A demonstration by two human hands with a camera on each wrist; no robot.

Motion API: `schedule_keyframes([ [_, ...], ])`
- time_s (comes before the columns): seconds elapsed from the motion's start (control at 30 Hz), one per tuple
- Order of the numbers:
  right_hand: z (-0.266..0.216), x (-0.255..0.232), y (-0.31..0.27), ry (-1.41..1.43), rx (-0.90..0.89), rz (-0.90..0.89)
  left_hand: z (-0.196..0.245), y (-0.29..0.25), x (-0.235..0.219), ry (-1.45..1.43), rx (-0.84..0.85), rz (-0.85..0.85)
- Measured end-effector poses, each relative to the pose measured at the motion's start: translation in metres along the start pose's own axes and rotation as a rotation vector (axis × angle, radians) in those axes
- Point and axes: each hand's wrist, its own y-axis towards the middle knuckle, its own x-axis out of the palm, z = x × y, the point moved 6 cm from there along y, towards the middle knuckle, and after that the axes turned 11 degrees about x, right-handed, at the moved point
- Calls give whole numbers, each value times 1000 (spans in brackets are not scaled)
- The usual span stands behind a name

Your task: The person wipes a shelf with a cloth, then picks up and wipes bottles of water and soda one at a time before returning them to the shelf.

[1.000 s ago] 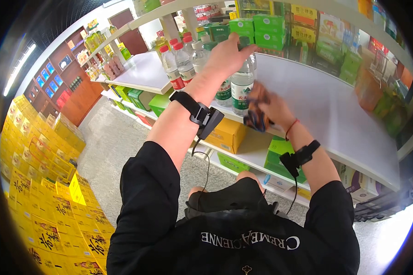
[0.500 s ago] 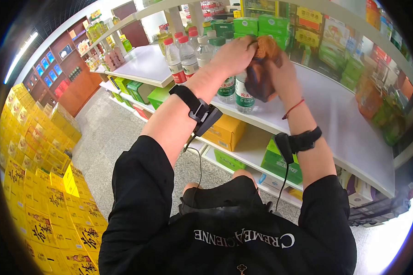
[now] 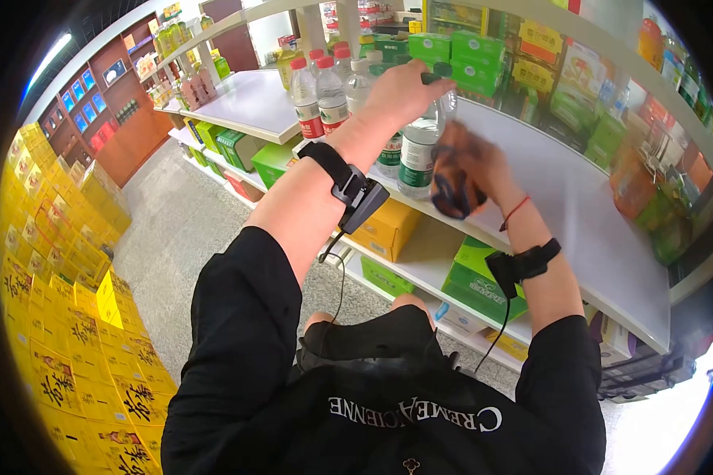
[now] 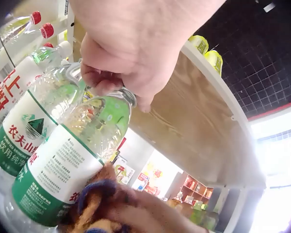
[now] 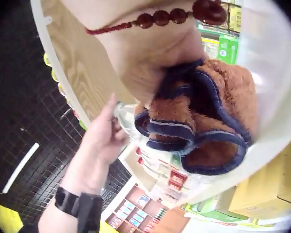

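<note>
A clear water bottle (image 3: 418, 162) with a white and green label stands near the shelf's front edge. My left hand (image 3: 408, 95) grips it by the cap and neck from above. In my right hand (image 3: 489, 168) is a bunched brown cleaning cloth (image 3: 455, 184) with navy edging, blurred, against the bottle's right side. The right wrist view shows the cloth (image 5: 220, 111) folded in loops under the hand. In the left wrist view, a second green-label bottle (image 4: 29, 128) stands close beside the gripped bottle (image 4: 63, 170).
Red-capped bottles (image 3: 331, 95) stand left of my left hand on the white shelf (image 3: 547, 190). Green boxes (image 3: 475, 63) are stacked behind. On the lower shelf sit a yellow carton (image 3: 384, 229) and a green carton (image 3: 483, 277). Yellow cartons (image 3: 71, 340) are piled at left.
The cloth went up to the bottle's top beside my left hand, then came back down along its side. The bottle has turned, showing another face of its label. My left hand stays at the cap.
</note>
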Motion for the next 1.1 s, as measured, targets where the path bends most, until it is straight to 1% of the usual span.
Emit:
schedule_keyframes([
  [0.03,-21,-17,2,79,-25,93,0,0,-1,3,-8,6],
  [0.07,-35,-24,9,78,-31,84,-2,0,-1,14,-32,5],
  [0.13,-50,-38,23,458,13,144,-5,-1,2,30,-64,6],
  [0.2,-63,-32,23,487,-2,141,-7,-3,3,-10,-33,83],
  [0.23,-65,-31,22,513,-16,147,-9,-2,4,-15,-28,83],
  [0.27,-60,-25,20,513,-17,143,-11,-5,5,-14,-31,85],
  [0.33,-29,1,15,474,67,146,-4,-11,-2,-86,10,90],
  [0.37,-14,18,11,700,99,42,-5,-11,-3,-83,7,96],
  [0.4,-5,21,4,699,96,38,-7,-12,-2,-100,21,99],
  [0.47,18,32,-10,86,201,-79,-6,-13,0,-119,30,104],
  [0.5,28,35,-15,85,203,-80,-4,-12,2,-119,-1,84],
  [0.53,33,39,-19,176,179,-115,-3,-11,4,-118,-29,64],
  [0.57,37,40,-19,265,152,-147,0,-9,6,-120,-25,67],
  [0.6,33,33,-18,262,151,-142,5,-8,8,-124,11,87],
  [0.67,15,2,-18,158,153,-23,10,-6,15,-133,47,103],
  [0.7,11,-10,-14,154,152,-21,10,-4,18,-212,43,122],
  [0.73,9,-30,-7,180,145,84,10,-1,21,-289,40,142],
  [0.77,5,-48,-3,207,137,189,13,1,26,-293,41,145],
  [0.8,-6,-60,-2,201,136,190,18,4,33,-302,55,150],
  [0.83,-20,-78,-3,197,96,274,25,7,40,-311,69,155],
  [0.87,-26,-89,-5,193,59,355,31,9,47,-316,68,156],
  [0.93,-18,-92,-5,191,61,382,43,12,59,-319,31,117],
  [0.97,-13,-94,-5,196,60,412,51,12,58,-230,90,147],
  [1.0,-6,-93,-7,193,59,413,53,14,60,-232,91,149],
  [1.07,19,-75,-9,377,151,192,52,20,67,-254,76,149],
  [1.1,34,-68,-14,214,228,158,49,21,70,-283,61,143],
])
